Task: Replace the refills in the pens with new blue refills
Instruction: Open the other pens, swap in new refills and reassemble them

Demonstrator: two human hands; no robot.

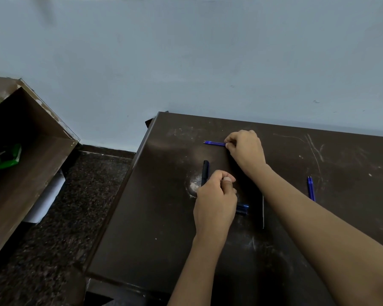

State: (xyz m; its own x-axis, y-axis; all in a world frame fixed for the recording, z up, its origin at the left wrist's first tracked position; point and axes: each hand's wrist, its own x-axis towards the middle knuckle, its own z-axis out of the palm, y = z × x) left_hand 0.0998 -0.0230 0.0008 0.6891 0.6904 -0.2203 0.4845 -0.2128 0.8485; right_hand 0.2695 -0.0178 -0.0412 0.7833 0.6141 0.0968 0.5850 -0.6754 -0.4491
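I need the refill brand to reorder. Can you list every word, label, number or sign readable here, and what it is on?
None can be read.
Blue refills in the right hand: no print visible.
Second pair of blue refills on the table: too small to tell.
Dark pen in the left hand: no marking visible.
Green packet at left: blurred, unreadable.

black pen: upright in fist | blue refills: flat, pinched | spare refills: flat, right
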